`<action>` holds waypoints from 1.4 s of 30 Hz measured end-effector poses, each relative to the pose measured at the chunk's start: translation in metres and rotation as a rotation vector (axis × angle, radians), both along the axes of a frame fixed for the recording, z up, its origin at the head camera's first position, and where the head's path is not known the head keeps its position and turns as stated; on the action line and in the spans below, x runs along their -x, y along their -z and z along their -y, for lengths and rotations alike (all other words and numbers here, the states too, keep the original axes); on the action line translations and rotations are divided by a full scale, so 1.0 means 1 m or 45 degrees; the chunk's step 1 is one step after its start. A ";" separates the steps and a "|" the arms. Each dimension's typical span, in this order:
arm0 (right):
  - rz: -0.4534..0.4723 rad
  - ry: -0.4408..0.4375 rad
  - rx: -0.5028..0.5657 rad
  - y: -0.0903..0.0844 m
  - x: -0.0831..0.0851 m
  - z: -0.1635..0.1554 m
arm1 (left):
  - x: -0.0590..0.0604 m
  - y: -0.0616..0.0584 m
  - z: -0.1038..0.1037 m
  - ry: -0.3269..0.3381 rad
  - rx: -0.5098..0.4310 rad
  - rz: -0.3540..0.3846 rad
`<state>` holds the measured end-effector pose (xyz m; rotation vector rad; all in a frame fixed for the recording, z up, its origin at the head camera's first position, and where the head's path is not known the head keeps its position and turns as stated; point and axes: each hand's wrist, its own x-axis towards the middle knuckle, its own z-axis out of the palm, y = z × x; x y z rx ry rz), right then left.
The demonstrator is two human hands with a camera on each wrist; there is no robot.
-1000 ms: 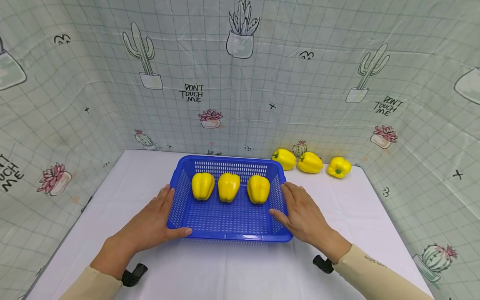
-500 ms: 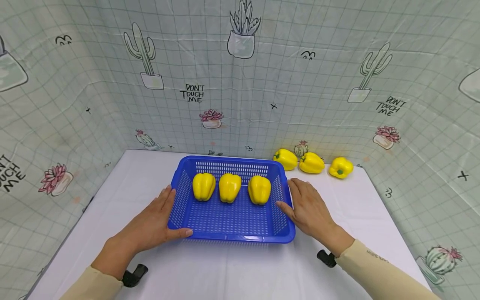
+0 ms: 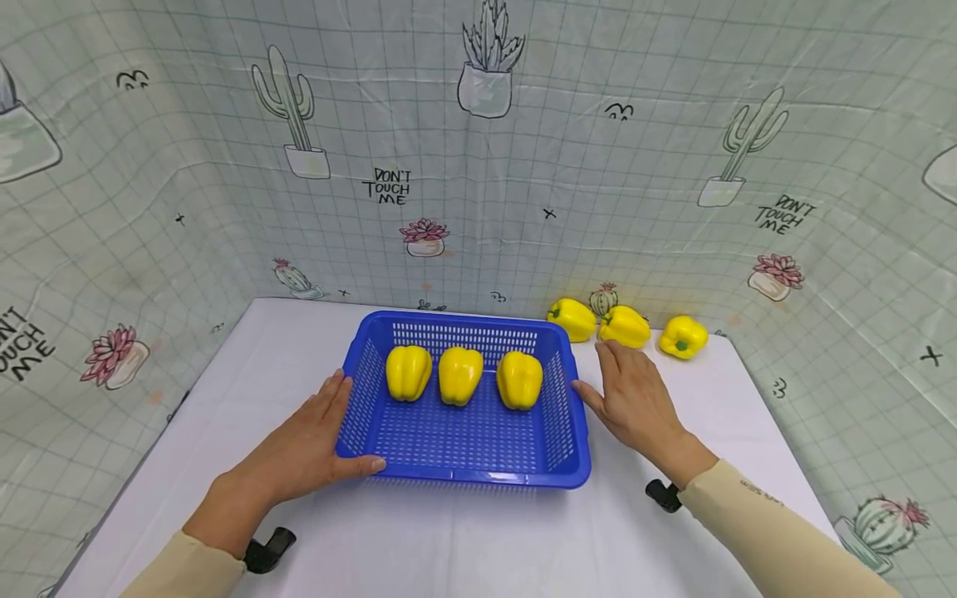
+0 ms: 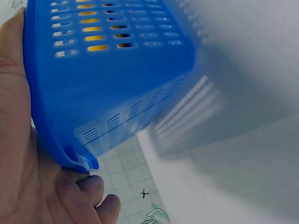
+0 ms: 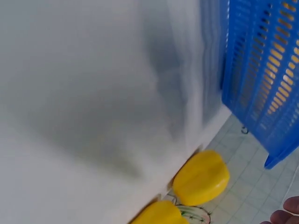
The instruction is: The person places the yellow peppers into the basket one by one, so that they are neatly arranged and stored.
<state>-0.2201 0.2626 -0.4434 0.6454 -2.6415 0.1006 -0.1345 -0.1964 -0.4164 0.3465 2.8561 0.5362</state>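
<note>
The left hand (image 3: pixel 302 444) lies flat against the left wall of the blue basket (image 3: pixel 374 461), fingers straight, thumb along its front rim. Three yellow bell peppers (image 3: pixel 460 375) sit inside, beyond the fingertips. The right hand (image 3: pixel 635 399) hovers open just right of the basket, fingers relaxed, fingertips near the middle pepper (image 3: pixel 626 326) of three by the backdrop.
</note>
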 end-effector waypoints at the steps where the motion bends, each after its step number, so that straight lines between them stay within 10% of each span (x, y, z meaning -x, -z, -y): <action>1: -0.016 -0.004 -0.004 0.000 0.004 -0.001 | 0.000 0.000 0.000 0.000 -0.002 -0.003; 25: 0.052 -0.108 -0.499 0.011 0.135 -0.001 | 0.000 0.004 0.005 -0.048 -0.022 0.018; 42: 0.116 -0.123 -0.593 0.039 0.160 0.007 | 0.003 0.006 0.003 -0.054 -0.020 -0.004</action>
